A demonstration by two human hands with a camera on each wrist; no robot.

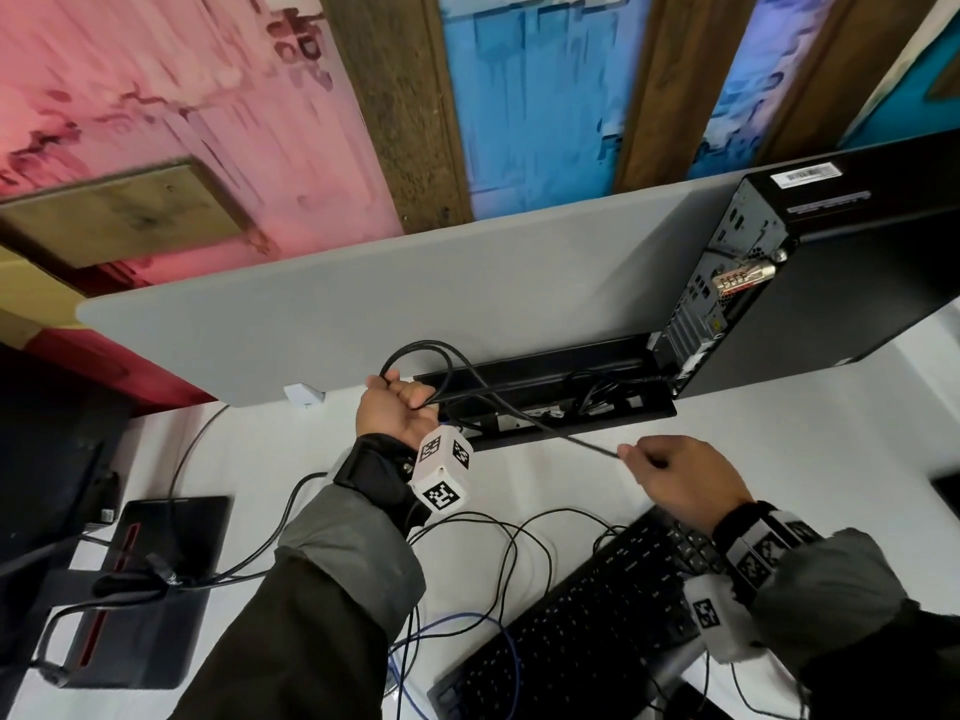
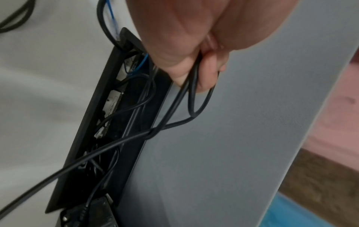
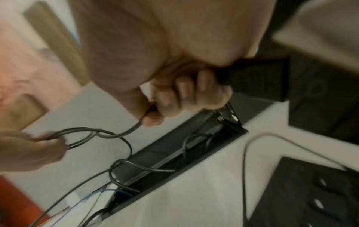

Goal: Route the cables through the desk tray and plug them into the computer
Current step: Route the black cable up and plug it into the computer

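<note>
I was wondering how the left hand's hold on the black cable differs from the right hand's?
The left hand grips several gathered loops of the black cable in a fist beside the desk tray; the right hand pinches one taut strand. The left sits nearer the grey divider, the right over the keyboard. Both hold the same cable.

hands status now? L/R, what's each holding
Left hand: closed, gripping looped slack of the black cable above the desk tray.
Right hand: closed, fingers pinching the same cable further along.
</note>
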